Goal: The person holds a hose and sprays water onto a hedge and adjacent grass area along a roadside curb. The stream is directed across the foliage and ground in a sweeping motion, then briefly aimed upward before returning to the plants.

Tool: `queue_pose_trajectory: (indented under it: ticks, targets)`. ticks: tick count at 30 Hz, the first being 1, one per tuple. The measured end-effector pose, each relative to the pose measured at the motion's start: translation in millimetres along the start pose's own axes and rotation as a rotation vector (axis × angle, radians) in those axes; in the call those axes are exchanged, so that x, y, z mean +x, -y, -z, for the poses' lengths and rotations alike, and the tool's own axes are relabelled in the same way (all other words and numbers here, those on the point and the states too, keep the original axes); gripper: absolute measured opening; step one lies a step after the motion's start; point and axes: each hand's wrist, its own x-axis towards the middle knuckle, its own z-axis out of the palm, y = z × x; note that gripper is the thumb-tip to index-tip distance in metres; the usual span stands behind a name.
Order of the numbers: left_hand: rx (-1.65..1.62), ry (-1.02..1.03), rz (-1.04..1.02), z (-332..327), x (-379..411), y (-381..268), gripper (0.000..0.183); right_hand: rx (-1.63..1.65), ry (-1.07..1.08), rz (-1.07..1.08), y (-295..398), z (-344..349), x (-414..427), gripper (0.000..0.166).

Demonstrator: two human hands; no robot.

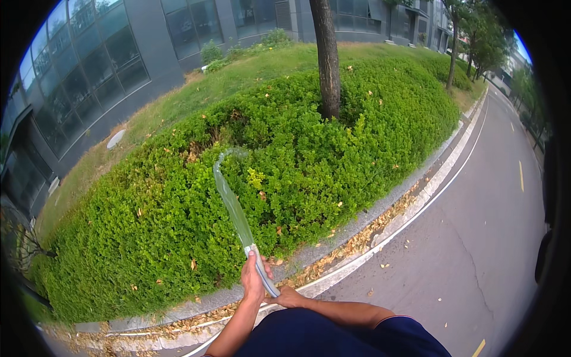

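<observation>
My left hand (pixel 253 279) is closed around a grey garden hose with a blue stripe (pixel 264 273), close to its open end, with the thumb lying along the hose. Lower down, near my body, my right hand (pixel 285 296) grips the same hose; its fingers are partly hidden. A clear stream of water (pixel 236 212) pours from the hose mouth and arcs up and forward over the low green hedge (pixel 169 209). The stream curls to the right at its far end, above the leaves.
A tree trunk (pixel 329 67) rises from the hedge. A stone kerb (pixel 357 223) and a gutter with dry leaves (pixel 392 209) separate the hedge from the asphalt road (pixel 450 250) at the right. Grass (pixel 250 67) and a grey building with windows (pixel 151 26) lie behind.
</observation>
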Motion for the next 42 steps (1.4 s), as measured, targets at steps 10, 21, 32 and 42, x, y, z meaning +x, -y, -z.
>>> queue_pose_trajectory:
  ticks: [10, 21, 32, 42]
  targets:
    - [0.092, 0.043, 0.05, 0.7, 2.3, 2.3, 0.035, -0.082, 0.111, 0.122, -24.1, -7.2, 11.2, 0.064]
    - [-0.027, -0.05, 0.185, 19.5, 12.5, 7.5, 0.031, -0.053, 0.187, 0.004, 11.8, 8.6, -19.2, 0.057]
    - [-0.074, -0.081, 0.276, 33.4, 23.7, 11.5, 0.031, -0.109, 0.269, -0.013, 1.4, 2.8, -10.6, 0.062]
    - [-0.031, -0.055, 0.254, 34.9, 21.4, 13.9, 0.028, -0.111, 0.258, -0.049, 0.2, 0.7, -11.2, 0.062]
